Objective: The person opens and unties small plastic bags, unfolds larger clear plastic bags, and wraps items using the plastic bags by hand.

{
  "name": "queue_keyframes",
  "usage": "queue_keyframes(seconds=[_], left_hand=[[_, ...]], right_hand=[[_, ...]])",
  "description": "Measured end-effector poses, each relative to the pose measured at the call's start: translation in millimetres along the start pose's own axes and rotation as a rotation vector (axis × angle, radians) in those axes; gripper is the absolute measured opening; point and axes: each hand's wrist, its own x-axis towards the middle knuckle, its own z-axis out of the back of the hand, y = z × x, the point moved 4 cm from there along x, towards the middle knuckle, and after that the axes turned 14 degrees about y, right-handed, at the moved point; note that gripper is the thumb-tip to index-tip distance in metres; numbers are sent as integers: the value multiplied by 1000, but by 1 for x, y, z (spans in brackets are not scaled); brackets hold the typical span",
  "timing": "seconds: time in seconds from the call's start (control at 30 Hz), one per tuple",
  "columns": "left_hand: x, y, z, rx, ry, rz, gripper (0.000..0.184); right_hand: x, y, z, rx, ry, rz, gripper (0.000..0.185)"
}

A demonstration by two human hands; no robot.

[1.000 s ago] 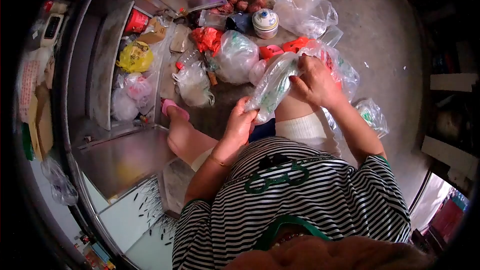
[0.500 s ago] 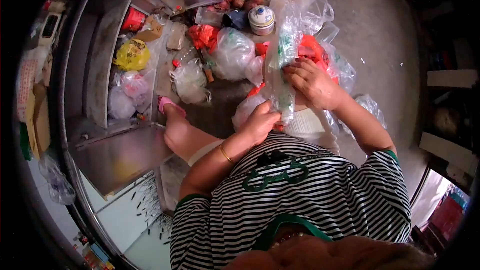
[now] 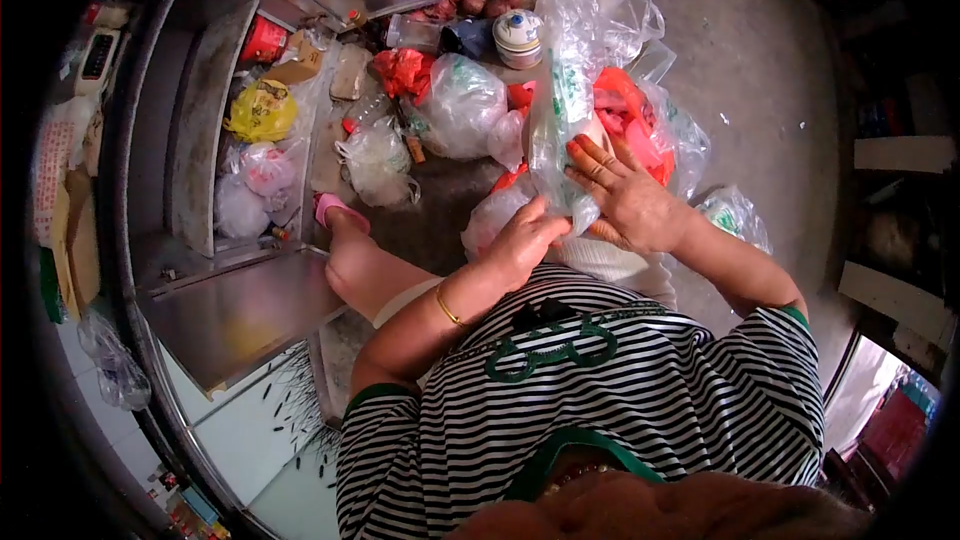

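Note:
A long clear plastic bag point(image 3: 562, 105) with green print lies stretched out along my thigh. Its near end is pinched in my left hand point(image 3: 528, 240), which wears a gold bracelet at the wrist. My right hand point(image 3: 640, 202) lies flat on the right side of the bag, fingers spread and pointing up and left. Beyond the right hand are red plastic bags point(image 3: 630, 105) and another clear bag point(image 3: 685, 140). A whitish bag point(image 3: 492, 220) sits left of my left hand.
A stuffed clear bag point(image 3: 462, 108), a lidded ceramic jar point(image 3: 518, 38) and red onions point(image 3: 490, 4) are on the floor ahead. An open cabinet at left holds a yellow bag point(image 3: 262, 110) and a red tub point(image 3: 265, 40). A crumpled bag point(image 3: 735, 215) lies at right.
The bag has gone from bunched between both hands to stretched out away from me. My right hand has let go of its far end, moved nearer my body and spread its fingers.

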Motion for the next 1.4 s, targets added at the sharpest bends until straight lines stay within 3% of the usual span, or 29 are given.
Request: queue_keyframes(seconds=[0.1, 0.2, 0.33, 0.4, 0.43, 0.57, 0.73, 0.83, 0.93, 1.03, 1.13, 1.3, 1.4], left_hand=[[-2, -20, -1, 10, -26, 18, 29], [-5, -27, 8, 424, 24, -59, 38], [-19, -54, -7, 1054, -96, -448, 18], [-21, -58, -21, 1363, -175, -702, 25], [-17, -55, -20, 1420, -170, -693, 29], [4, -55, -14, 1637, -231, -659, 46], [23, -51, -8, 1650, -186, -601, 52], [30, -52, -8, 1649, -172, -586, 51], [34, -54, -8, 1666, -160, -594, 49], [41, -53, -5, 1677, -155, -634, 43], [45, -53, -4, 1699, -195, -680, 35], [48, -65, -4, 1650, -197, -734, 20], [48, -61, -1, 1485, -176, -687, 23]], right_hand=[[0, -9, -3, 144, -63, 15, 47], [2, -16, -3, 284, -164, 48, 38], [7, -20, 0, 459, -273, -25, 28], [10, -20, 2, 536, -392, -8, 25], [11, -21, 3, 574, -451, 0, 25], [12, -21, 11, 523, -346, -73, 19], [13, -29, 13, 530, -331, -137, 10], [12, -31, 11, 537, -334, -238, 22], [7, -30, 7, 555, -453, -216, 42], [2, -19, 22, 358, -610, -111, 61], [4, -22, 9, 373, -428, -44, 69], [5, -28, 2, 235, -476, -68, 59], [3, -32, 6, 251, -511, -33, 48]])
